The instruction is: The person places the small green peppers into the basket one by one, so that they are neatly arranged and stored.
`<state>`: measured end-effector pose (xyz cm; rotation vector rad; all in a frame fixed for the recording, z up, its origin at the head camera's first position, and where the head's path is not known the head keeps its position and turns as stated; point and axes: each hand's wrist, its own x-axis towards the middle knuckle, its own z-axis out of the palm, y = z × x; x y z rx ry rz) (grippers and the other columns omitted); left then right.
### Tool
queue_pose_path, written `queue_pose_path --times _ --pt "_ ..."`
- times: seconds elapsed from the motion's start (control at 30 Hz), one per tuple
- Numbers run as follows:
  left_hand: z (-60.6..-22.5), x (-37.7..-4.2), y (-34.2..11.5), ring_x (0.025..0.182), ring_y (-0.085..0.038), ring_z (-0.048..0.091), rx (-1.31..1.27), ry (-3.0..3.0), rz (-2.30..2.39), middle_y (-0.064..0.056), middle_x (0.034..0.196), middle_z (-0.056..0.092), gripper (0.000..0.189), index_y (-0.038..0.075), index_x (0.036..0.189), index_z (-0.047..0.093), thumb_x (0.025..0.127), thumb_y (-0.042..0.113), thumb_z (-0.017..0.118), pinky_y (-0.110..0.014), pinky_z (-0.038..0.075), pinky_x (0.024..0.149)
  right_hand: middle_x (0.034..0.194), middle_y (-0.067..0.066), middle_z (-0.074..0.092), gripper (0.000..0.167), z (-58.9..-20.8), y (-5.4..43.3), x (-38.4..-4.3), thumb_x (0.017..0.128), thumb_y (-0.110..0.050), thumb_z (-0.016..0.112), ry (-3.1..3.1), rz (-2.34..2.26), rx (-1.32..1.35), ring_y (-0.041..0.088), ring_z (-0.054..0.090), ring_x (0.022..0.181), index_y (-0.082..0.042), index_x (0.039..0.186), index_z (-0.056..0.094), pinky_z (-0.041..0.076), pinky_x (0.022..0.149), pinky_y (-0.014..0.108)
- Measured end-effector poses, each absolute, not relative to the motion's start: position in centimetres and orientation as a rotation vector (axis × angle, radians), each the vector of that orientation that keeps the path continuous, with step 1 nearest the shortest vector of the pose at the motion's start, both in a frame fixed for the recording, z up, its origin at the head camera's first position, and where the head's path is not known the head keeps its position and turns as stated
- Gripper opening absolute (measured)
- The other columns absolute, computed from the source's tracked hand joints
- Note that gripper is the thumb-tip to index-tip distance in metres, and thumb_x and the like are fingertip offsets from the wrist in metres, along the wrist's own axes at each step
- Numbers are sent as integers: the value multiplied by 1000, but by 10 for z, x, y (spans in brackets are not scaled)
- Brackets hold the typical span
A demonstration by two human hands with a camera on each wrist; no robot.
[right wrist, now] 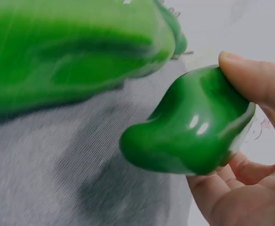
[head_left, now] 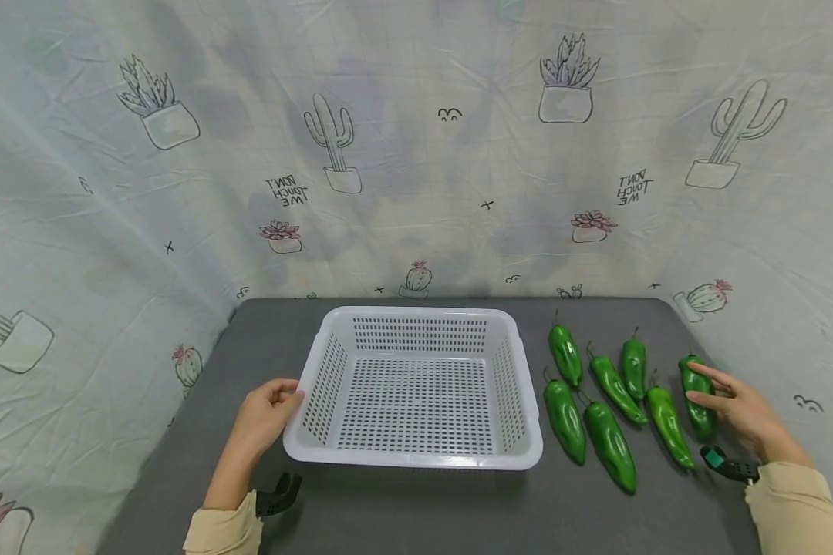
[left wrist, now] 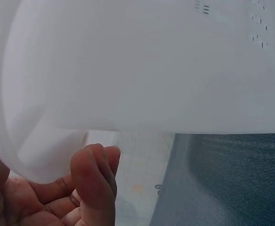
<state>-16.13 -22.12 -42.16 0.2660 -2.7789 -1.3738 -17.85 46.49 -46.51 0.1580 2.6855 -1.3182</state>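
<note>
A white plastic basket (head_left: 416,455) with slotted walls and floor sits at the middle of the dark table. My left hand (head_left: 267,412) grips its left rim; in the left wrist view, curled fingers (left wrist: 92,181) show beside the basket wall (left wrist: 128,70). At the far right, my right hand (head_left: 739,408) holds a green chili pepper (head_left: 697,401) between thumb and fingers. Up close in the right wrist view, that pepper (right wrist: 193,127) is glossy, with the thumb on one side and fingers on the other. Several other green peppers (head_left: 611,447) lie between the basket and my right hand.
The dark grey table (head_left: 403,509) carries the basket and peppers. A pale curtain (head_left: 416,154) printed with potted cacti hangs behind and along both sides. Each wrist wears a black strap (head_left: 278,497).
</note>
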Motion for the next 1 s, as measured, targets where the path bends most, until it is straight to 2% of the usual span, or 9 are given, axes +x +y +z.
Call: queue_pose_path --times 0.13,0.17,0.3,0.4,0.53,0.7,0.77,0.9,1.0 --pt "-421 -161 -222 82 -23 64 270 -2779 -1379 -19 98 66 36 -7 122 56 94 15 58 -31 50 66 149 39 2 68 -454 456 -184 95 -35 57 2724 -1350 150 47 29 127 -28 151 20 39 63 18" --pt "-421 -161 -222 82 -23 64 269 -2779 -1380 -19 98 66 36 -7 122 56 94 15 58 -31 49 66 150 37 0 67 -451 453 -185 95 -35 57 2728 -1371 149 50 14 134 -29 151 20 39 64 17" --pt "-421 -161 -223 81 -22 63 262 -2776 -1385 -18 97 66 35 -7 121 56 94 15 58 -29 48 66 152 35 -4 66 -438 440 -191 95 -33 57 2752 -1433 118 55 5 136 -29 151 22 40 68 15" --pt "-421 -162 -223 80 -20 62 251 -2771 -1388 -18 97 66 34 -7 121 56 94 14 57 -28 48 65 153 32 -6 65 -426 427 -195 95 -33 57 2763 -1458 97 57 4 135 -30 151 22 44 92 40" --pt "-421 -162 -222 79 -20 63 233 -2765 -1397 -19 97 66 34 -8 120 56 94 13 57 -27 48 65 155 26 -9 65 -411 411 -199 96 -33 57 2750 -1515 59 55 1 136 -30 151 22 17 97 72" --pt "-420 -162 -222 78 -20 63 228 -2759 -1410 -19 96 66 33 -9 120 56 93 12 57 -28 48 64 157 19 -11 64 -395 392 -204 95 -30 58 2741 -1557 -10 48 -1 139 -31 150 24 14 102 69" --pt "-421 -162 -222 78 -20 63 232 -2759 -1409 -19 95 66 33 -9 120 56 93 12 57 -28 48 64 152 26 12 63 -390 383 -208 95 -27 58 2765 -1567 -46 42 22 135 -29 150 27 31 102 54" --pt "-421 -162 -223 78 -20 63 241 -2765 -1408 -19 95 66 33 -8 120 57 94 13 57 -28 48 64 135 16 31 62 -379 368 -213 94 -27 61 2835 -1529 -80 23 36 112 -29 148 32 39 81 34" --pt "-421 -162 -223 79 -20 63 244 -2770 -1408 -19 96 66 34 -8 120 57 94 14 57 -28 48 64 149 10 20 62 -372 356 -216 93 -28 61 2851 -1518 -114 21 30 121 -30 148 33 38 79 26"
